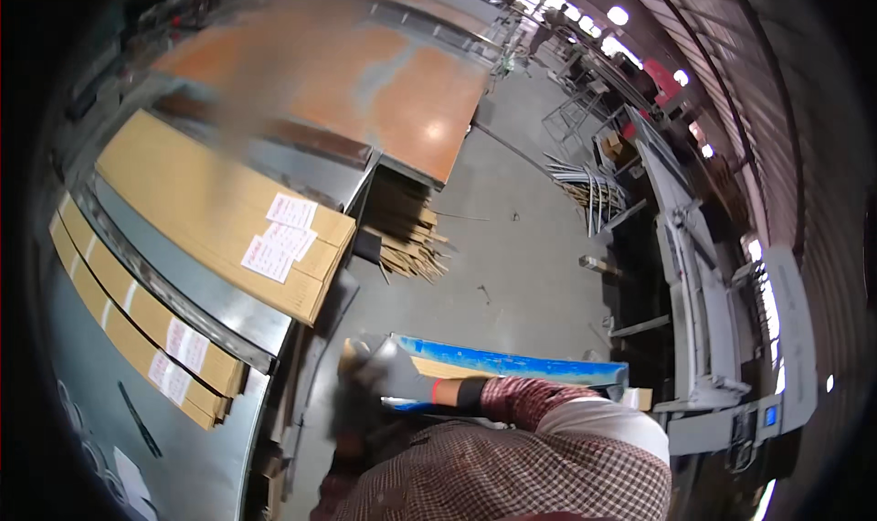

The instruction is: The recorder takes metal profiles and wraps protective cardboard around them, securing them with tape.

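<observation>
My right hand (402,375), in a grey glove with a red cuff edge, reaches across my front toward the left. A black band wraps its wrist, below a checked sleeve. Close against it is my left hand (358,384), dark and smeared by motion. The fingers of both hands are blurred or hidden, and whether they hold anything cannot be made out. Just right of my hands lies a long trough-like piece with a worn blue edge (521,361). Tan cardboard (443,367) shows inside it, partly behind my right forearm.
On the left, a metal-topped bench (210,448) bears long flat cartons (210,210) with white labels. An orange-brown table (420,110) stands beyond, with cardboard strips (411,247) below its edge. Grey machine framing (694,292) runs along the right. Bent tubes (589,192) lie on the floor.
</observation>
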